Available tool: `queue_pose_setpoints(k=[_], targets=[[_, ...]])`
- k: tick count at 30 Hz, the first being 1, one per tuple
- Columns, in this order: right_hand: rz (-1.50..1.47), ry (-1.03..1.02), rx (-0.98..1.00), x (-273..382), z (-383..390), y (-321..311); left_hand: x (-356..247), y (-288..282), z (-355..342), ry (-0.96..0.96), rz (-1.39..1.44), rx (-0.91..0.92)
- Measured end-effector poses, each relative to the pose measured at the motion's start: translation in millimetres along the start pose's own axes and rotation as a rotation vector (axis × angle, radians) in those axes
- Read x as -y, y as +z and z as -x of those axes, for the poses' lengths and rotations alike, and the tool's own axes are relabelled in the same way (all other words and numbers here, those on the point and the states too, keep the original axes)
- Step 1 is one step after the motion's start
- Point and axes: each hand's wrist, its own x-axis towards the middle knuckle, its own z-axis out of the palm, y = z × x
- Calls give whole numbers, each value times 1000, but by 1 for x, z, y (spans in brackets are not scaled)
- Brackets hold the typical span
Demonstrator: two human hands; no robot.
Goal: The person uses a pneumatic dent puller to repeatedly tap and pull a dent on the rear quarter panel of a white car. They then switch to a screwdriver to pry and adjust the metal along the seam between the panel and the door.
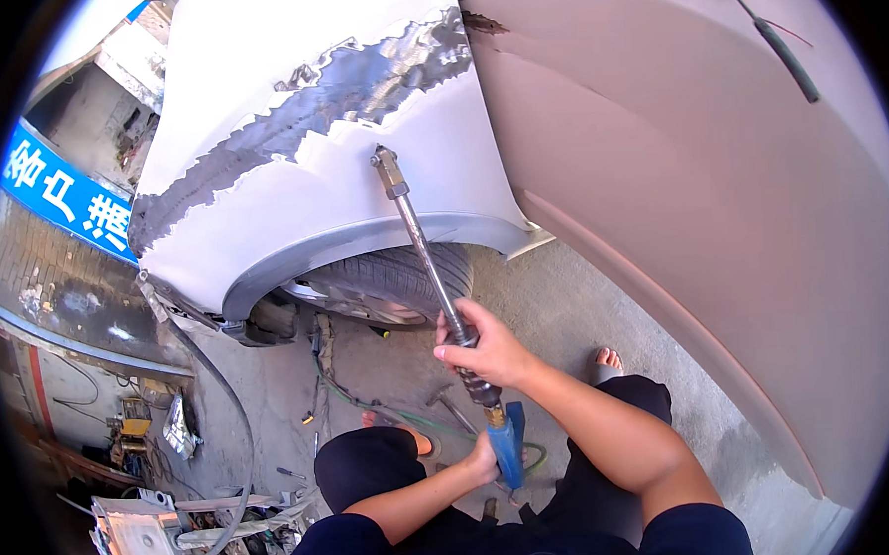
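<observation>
A slide-hammer dent puller with a long metal shaft and a blue handle points away from me. My left hand is closed round the blue handle at its near end. Farther up, my right hand wraps the dark sliding part of the shaft. The puller's head lies over the white car fender, just below a jagged band of bare metal; whether it touches the panel I cannot tell. Under the wheel arch shows a dark tire, partly hidden.
On the right stands a large beige car door panel. A hammer and a green hose lie on the concrete between my feet and the wheel. A thick grey cable hangs at the left, above a worn metal machine.
</observation>
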Motion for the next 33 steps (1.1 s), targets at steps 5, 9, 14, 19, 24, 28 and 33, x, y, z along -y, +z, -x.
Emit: queue_pose_setpoints(k=[5,9,14,19,24,28,33], targets=[[-17,85,40,30,24,-7,15,-6,-8,54,-122,53],[28,147,61,36,32,-20,12,-12,-14,4,-207,99],[46,225,17,28,20,-22,20,-28,-23,-51,-142,151],[2,231,36,27,12,-24,12,-22,-20,-85,-254,100],[-31,230,33,27,10,-24,2,-21,-16,-145,-287,171],[-26,254,9,29,10,-22,6,-22,-17,-153,-218,125],[-19,248,-22,25,12,-27,-11,-3,0,-199,-179,96]])
